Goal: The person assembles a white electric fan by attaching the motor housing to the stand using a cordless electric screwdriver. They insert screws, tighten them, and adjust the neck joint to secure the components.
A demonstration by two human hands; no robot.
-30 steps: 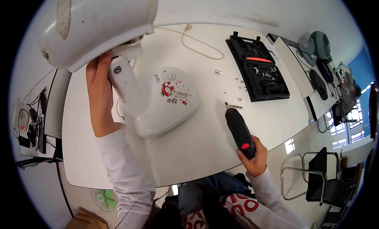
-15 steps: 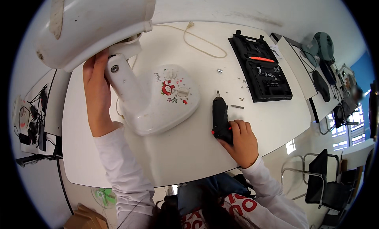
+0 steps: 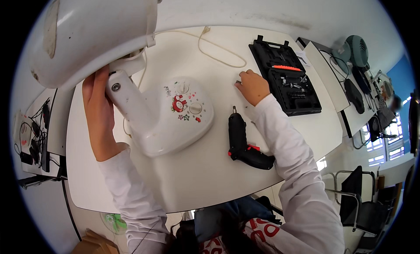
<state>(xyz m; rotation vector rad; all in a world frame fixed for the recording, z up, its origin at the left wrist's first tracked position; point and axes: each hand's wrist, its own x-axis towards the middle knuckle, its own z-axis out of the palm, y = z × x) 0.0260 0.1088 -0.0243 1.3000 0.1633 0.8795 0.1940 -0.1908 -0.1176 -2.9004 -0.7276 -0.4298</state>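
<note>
- Holding the white fan (image 3: 162, 118) neck steady in our left hand (image 3: 99, 116) grip.
- Pinching a small screw (image 3: 238, 82) with our right hand (image 3: 253, 85), beyond the black electric screwdriver (image 3: 243, 140) on the counter (image 3: 210, 175).

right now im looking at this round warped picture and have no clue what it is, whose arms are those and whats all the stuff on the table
It is one view from a wide fisheye camera worn on a person's head, looking down, so straight edges bend. The two sleeved arms are that person's own. The left hand grips the neck of a white desk fan whose base rests on the white table. The right hand rests on the table, fingers at some small parts, apparently screws. A black cordless screwdriver lies loose beside that forearm. Farther right sits an open black tool case, and a pale cord loops behind.
</note>
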